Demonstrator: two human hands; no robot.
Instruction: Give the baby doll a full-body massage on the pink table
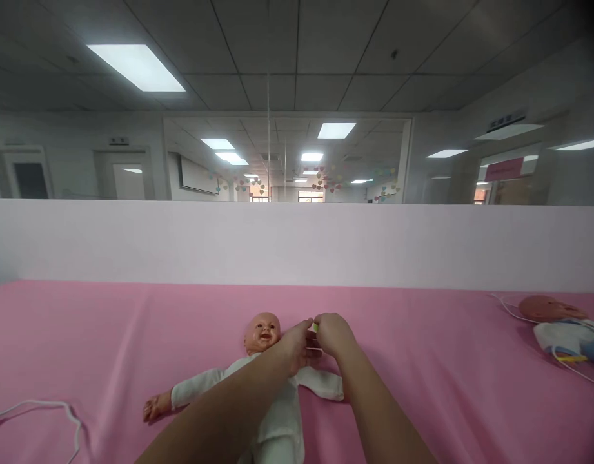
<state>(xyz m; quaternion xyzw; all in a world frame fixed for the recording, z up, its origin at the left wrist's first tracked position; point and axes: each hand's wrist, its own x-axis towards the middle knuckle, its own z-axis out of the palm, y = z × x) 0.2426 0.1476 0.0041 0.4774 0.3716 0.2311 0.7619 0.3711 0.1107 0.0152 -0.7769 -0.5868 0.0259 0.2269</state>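
A baby doll point(280, 415) in a white outfit lies on its back, its bald head at the far end. My left hand point(299, 341) is over the doll's shoulder by its head, with fingers stretched apart and nothing visibly held. Close beside it, my right hand point(334, 334) is closed, its fingertips pinching a small yellow-green thing point(316, 327) whose kind I cannot make out. The two hands nearly meet at the thumbs. My forearms cross in front of the doll and cover part of its torso and one arm.
Pink cloth point(413, 361) covers the surface, ending at a low white wall point(297, 241) with glass above. A second doll point(551, 309), in white and blue, lies far right with white cords around it. A white cord point(59, 405) curls at the lower left.
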